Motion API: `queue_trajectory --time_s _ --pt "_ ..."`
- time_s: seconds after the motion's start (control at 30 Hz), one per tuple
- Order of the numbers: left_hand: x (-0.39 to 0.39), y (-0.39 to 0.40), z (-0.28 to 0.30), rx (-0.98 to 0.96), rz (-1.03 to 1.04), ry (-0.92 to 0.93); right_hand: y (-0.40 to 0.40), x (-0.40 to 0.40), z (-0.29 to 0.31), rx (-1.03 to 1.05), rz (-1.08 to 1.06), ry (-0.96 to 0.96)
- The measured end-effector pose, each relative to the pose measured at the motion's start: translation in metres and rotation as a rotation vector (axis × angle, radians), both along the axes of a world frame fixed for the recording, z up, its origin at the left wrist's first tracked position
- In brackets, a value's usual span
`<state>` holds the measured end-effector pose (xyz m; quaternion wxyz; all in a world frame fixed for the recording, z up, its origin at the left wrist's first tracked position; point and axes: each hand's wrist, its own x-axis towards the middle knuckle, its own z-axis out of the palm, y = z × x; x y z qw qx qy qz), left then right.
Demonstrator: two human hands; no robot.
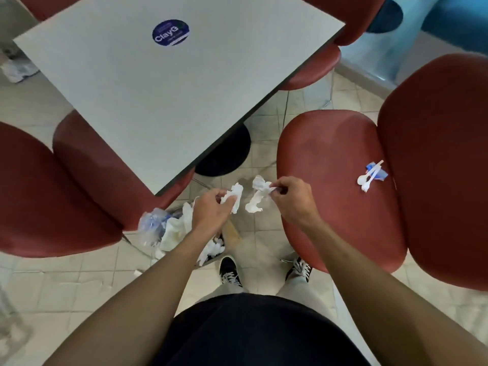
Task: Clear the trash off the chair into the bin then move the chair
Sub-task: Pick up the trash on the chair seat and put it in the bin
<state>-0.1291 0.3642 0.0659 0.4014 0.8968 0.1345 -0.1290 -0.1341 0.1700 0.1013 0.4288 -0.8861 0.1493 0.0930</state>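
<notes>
Left hand [211, 207] pinches crumpled tissue [233, 197]; right hand [290, 199] pinches another tissue [257, 198], both above bin [184, 231] at 7 o'clock. Remaining: cutlery and wrapper [372, 175] on chair [330, 180], 3 o'clock. Chair apparently unmoved.

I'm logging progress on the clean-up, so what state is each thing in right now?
left hand: grips crumpled tissue
right hand: pinches crumpled napkin
bin: overfull with trash
chair seat: not cleared
plastic cutlery: lying on blue wrapper
</notes>
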Motion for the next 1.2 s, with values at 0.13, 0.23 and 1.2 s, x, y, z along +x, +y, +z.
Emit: queue_trajectory --time_s 0.13,0.23,1.2 --pt "-0.024 0.061 0.007 -0.007 0.125 -0.030 0.051 -0.003 0.003 0.010 0.105 0.007" --pt "-0.044 0.101 0.006 0.009 0.195 -0.011 0.085 -0.005 -0.001 0.021 0.157 0.022" --pt "-0.039 0.141 -0.084 0.375 -0.040 0.186 0.203 -0.005 -0.109 -0.151 0.443 0.472"
